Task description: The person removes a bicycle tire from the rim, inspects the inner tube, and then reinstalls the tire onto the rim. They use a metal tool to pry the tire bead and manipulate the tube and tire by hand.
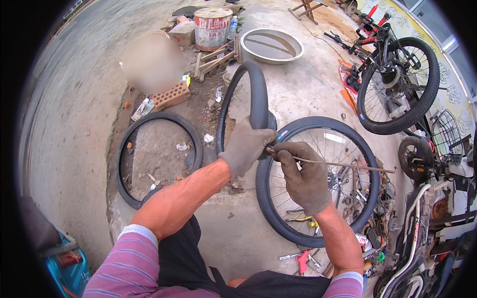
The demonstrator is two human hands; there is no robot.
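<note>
My left hand [246, 149], in a grey-brown glove, is closed around a black inflated inner tube [258, 94] that stands up in a loop in front of me. My right hand [305, 179], gloved too, meets it and grips a long thin rod [355, 165] pointing out to the right. A small brownish tip shows between the hands, but its exact kind is hidden by my fingers. Below my right hand a bicycle wheel [366, 203] with its tyre fitted lies flat. A loose black tyre [124, 141] rests on the ground at the left.
An upturned bicycle [392, 74] stands at the far right. At the back are a water basin [273, 57], a paint bucket [211, 30] and a brick [171, 96]. Scattered tools surround a red air gun [302, 260]. A blue crate [67, 268] sits at lower left.
</note>
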